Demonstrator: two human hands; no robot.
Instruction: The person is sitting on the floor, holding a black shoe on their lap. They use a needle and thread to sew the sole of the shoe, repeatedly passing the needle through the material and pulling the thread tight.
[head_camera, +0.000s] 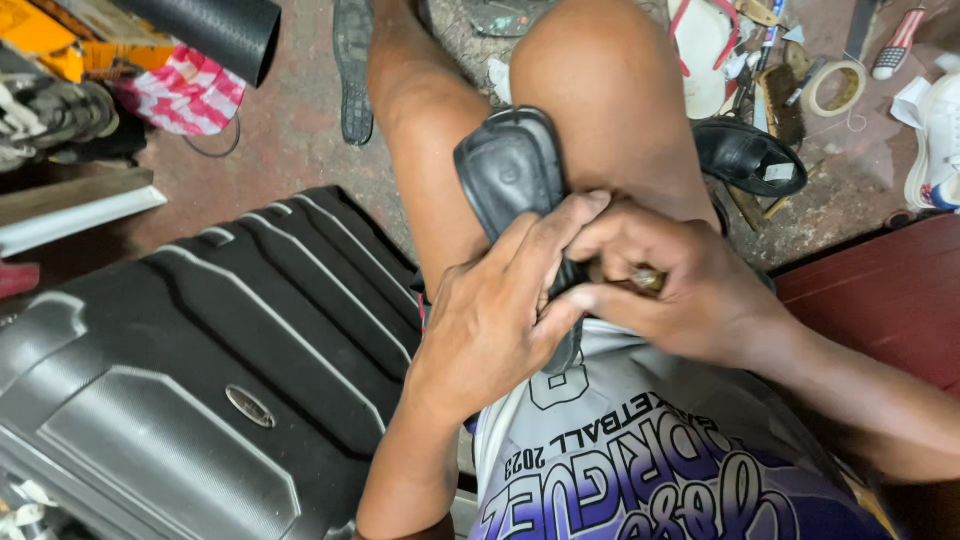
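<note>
A black sandal (512, 172) rests sole-side against my bare knees, its toe end pointing away from me. My left hand (495, 315) wraps around the sandal's near end, fingers pressed on its edge. My right hand (680, 285) meets it from the right, fingertips pinched at the same spot on the sandal, with a small brownish object partly hidden between the fingers. What that object is cannot be told.
A black hard-shell suitcase (200, 370) lies at my left. Another black sandal (745, 155) sits on the floor at right, near a roll of tape (838, 88), tools and scraps. A black tube (215, 30) and striped cloth (185, 95) are at top left. A red surface (890, 300) is at right.
</note>
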